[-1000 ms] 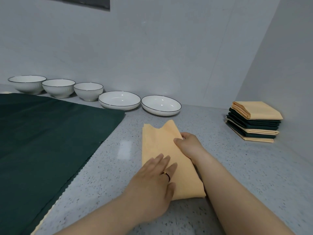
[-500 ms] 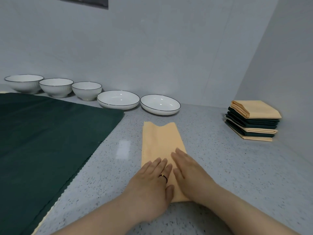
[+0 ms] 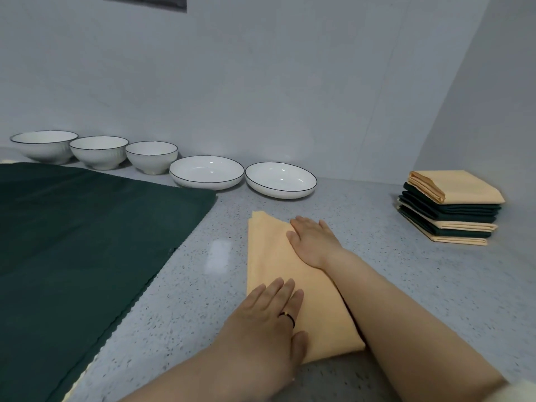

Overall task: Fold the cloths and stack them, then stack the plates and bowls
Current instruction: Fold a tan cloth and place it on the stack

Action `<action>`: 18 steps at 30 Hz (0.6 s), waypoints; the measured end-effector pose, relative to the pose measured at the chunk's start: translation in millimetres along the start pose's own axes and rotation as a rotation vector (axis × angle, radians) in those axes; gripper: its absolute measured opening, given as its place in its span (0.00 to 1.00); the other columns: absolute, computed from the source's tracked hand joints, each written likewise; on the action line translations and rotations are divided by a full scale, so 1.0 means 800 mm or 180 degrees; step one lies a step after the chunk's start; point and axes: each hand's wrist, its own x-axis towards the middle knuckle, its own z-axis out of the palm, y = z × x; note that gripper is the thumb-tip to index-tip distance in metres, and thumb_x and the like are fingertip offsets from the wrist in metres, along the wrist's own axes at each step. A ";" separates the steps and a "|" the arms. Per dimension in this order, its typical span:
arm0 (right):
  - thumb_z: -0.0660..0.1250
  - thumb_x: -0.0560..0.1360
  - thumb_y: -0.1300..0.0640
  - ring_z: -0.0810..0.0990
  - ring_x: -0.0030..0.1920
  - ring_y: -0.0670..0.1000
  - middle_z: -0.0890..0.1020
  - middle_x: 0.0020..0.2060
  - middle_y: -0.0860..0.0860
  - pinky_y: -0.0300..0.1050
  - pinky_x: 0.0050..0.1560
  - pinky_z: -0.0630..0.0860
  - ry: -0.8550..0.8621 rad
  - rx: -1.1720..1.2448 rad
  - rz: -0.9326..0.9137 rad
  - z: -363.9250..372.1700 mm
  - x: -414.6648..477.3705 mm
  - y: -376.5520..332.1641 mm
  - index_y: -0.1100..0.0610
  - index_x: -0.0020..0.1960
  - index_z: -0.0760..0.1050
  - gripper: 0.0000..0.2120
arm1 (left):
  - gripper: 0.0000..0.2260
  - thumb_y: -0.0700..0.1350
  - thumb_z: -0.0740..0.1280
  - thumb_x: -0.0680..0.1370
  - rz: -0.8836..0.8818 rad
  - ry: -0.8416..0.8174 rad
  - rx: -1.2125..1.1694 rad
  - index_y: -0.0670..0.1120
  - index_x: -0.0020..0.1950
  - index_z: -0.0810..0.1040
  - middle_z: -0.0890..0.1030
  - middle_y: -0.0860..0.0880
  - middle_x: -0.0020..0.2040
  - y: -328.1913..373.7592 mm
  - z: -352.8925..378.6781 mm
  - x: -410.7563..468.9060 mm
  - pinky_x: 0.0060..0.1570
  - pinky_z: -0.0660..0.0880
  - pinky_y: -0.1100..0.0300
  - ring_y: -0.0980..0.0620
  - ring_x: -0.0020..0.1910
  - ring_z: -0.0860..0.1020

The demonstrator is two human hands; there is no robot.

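Observation:
A yellow cloth (image 3: pixel 269 256), folded into a long strip, lies on the speckled counter (image 3: pixel 377 271) in front of me. My left hand (image 3: pixel 266 317) presses flat on its near end, fingers spread, a ring on one finger. My right hand (image 3: pixel 313 239) lies flat on its far end, palm down. A large dark green cloth (image 3: pixel 81 242) is spread out at the left. A stack of folded yellow and green cloths (image 3: pixel 452 207) sits at the right. Three white bowls (image 3: pixel 98 150) and two white plates (image 3: pixel 280 179) line the back wall.
Grey walls (image 3: pixel 290 82) close the counter at the back and on the right. A yellow edge (image 3: pixel 75 385) peeks from under the green cloth at the lower left. Bare counter lies between the folded strip and the stack.
My right hand slid from the near end of the yellow strip up to its far end, flattening it. My left hand stayed on the near end.

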 end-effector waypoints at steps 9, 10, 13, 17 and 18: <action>0.42 0.82 0.50 0.45 0.76 0.49 0.47 0.76 0.52 0.46 0.74 0.38 -0.0050 -0.0075 0.0061 0.004 -0.042 0.000 0.57 0.76 0.45 0.25 | 0.26 0.53 0.52 0.81 0.0316 0.0003 -0.0568 0.52 0.76 0.46 0.42 0.56 0.77 -0.002 -0.010 -0.032 0.65 0.34 0.69 0.60 0.75 0.39; 0.43 0.82 0.50 0.44 0.76 0.49 0.47 0.76 0.53 0.46 0.74 0.38 -0.0056 -0.0059 0.0067 0.005 -0.051 0.000 0.57 0.76 0.45 0.25 | 0.27 0.54 0.52 0.80 0.0340 -0.0021 -0.0571 0.52 0.76 0.46 0.42 0.56 0.77 0.001 -0.010 -0.038 0.65 0.36 0.69 0.60 0.75 0.39; 0.47 0.81 0.48 0.42 0.76 0.49 0.43 0.76 0.53 0.45 0.74 0.37 0.0130 0.0065 0.0094 0.005 -0.084 0.004 0.56 0.76 0.42 0.28 | 0.27 0.54 0.53 0.80 0.0379 -0.0098 -0.0493 0.54 0.76 0.46 0.42 0.58 0.77 0.011 -0.008 -0.053 0.66 0.37 0.69 0.61 0.75 0.40; 0.56 0.79 0.51 0.43 0.76 0.48 0.44 0.76 0.50 0.40 0.73 0.41 0.0704 0.0472 -0.0204 -0.009 -0.156 0.006 0.53 0.76 0.47 0.29 | 0.27 0.55 0.53 0.80 0.0382 -0.0050 -0.0508 0.54 0.76 0.46 0.42 0.58 0.76 0.021 -0.006 -0.071 0.67 0.37 0.68 0.61 0.75 0.41; 0.57 0.79 0.51 0.45 0.76 0.47 0.45 0.76 0.48 0.39 0.73 0.43 0.0749 0.0592 -0.0312 -0.010 -0.177 0.004 0.52 0.75 0.50 0.28 | 0.26 0.55 0.53 0.80 0.0362 -0.0030 -0.0515 0.54 0.76 0.47 0.43 0.58 0.76 0.021 -0.006 -0.074 0.68 0.38 0.68 0.61 0.75 0.41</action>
